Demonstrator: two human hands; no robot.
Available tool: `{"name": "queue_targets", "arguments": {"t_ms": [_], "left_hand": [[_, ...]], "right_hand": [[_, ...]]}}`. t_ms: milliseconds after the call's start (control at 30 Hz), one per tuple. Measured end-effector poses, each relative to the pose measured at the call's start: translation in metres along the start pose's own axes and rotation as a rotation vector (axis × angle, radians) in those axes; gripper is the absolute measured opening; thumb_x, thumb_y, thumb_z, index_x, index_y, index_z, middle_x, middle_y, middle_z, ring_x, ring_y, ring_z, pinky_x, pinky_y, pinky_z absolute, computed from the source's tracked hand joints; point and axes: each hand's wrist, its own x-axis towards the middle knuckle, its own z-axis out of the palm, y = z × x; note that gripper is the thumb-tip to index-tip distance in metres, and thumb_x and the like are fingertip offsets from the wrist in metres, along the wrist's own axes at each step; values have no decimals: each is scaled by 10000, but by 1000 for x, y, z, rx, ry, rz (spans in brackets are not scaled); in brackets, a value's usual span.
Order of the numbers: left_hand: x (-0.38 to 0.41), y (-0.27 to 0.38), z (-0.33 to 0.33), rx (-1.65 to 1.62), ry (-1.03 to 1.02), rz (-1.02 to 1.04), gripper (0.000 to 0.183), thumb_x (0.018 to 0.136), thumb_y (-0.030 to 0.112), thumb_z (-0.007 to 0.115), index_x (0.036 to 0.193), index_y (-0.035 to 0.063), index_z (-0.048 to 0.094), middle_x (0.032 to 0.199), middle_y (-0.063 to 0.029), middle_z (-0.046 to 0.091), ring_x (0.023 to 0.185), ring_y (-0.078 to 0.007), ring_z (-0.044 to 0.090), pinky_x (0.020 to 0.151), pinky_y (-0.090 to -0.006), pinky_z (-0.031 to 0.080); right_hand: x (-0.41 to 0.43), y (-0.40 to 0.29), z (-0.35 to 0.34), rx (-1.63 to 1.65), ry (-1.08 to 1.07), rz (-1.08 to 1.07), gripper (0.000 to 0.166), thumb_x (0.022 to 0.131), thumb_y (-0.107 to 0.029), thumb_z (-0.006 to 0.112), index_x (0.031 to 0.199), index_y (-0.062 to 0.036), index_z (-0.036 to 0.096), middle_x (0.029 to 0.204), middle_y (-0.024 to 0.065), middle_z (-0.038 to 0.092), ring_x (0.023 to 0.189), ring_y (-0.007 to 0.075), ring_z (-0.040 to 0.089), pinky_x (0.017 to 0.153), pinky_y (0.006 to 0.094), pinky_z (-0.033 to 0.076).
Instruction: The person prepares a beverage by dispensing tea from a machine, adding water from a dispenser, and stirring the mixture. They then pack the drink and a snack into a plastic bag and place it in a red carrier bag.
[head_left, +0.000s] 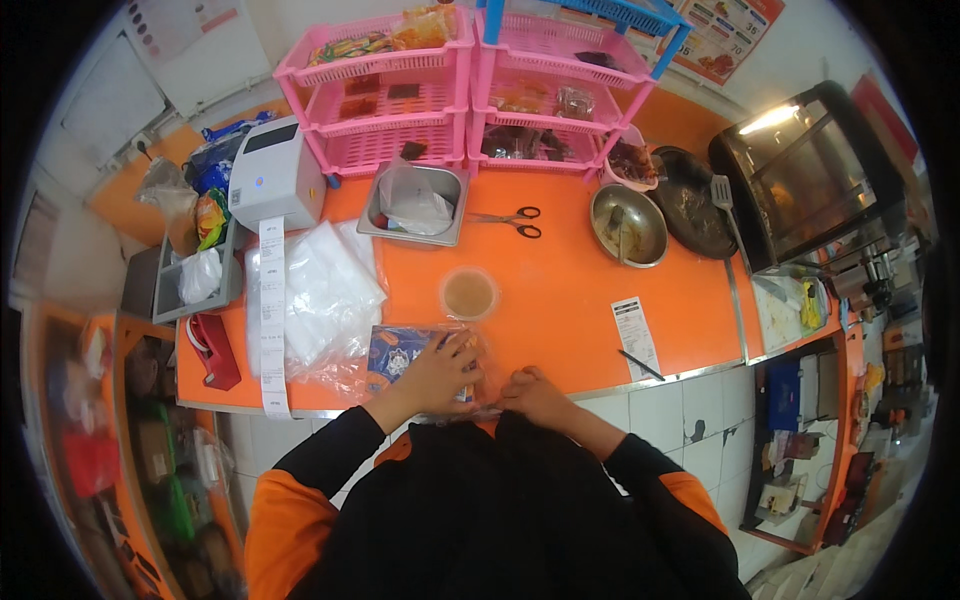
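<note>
A blue printed box (391, 358) lies near the front edge of the orange table, inside a clear plastic bag (487, 352). My left hand (441, 373) rests across the right part of the box, palm down, fingers somewhat apart. Just to its right, my right hand (538, 396) is curled at the table edge, pinching the side of the bag; its fingertips are partly hidden. Directly behind the box stands a round clear tub (469, 293) of brownish contents.
Left are clear bags (330, 285), a printed paper strip (273, 322) hanging from a label printer (274, 176), and a red tape dispenser (214, 352). Behind are a steel pan (412, 238) and scissors (517, 220). Right are a metal bowl (628, 225), receipt (634, 334) and pen (642, 365).
</note>
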Motion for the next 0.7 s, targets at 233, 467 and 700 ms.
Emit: {"name": "queue_targets", "arguments": {"t_ms": [233, 467, 700], "left_hand": [[7, 7, -5, -88, 31, 66, 325, 776, 409, 616, 941, 129, 617, 1230, -111, 485, 1290, -351, 320, 1034, -527, 247], [7, 20, 21, -132, 83, -37, 278, 801, 275, 584, 1027, 114, 598, 1209, -118, 500, 1204, -314, 417, 992, -462, 319], [19, 25, 23, -151, 283, -366, 382, 740, 269, 645, 1066, 89, 563, 1021, -107, 539, 1007, -291, 503, 844, -428, 380]], "right_hand": [[13, -22, -80, 51, -105, 50, 235, 862, -329, 514, 1001, -206, 658, 831, 100, 632, 971, 248, 536, 891, 431, 349], [41, -7, -93, -26, -269, 323, 341, 847, -406, 539, 990, -113, 638, 859, 138, 631, 980, 301, 561, 867, 454, 411], [42, 28, 19, 250, 355, 790, 267, 781, -257, 640, 917, -36, 576, 847, 139, 611, 791, 324, 604, 702, 405, 470]]}}
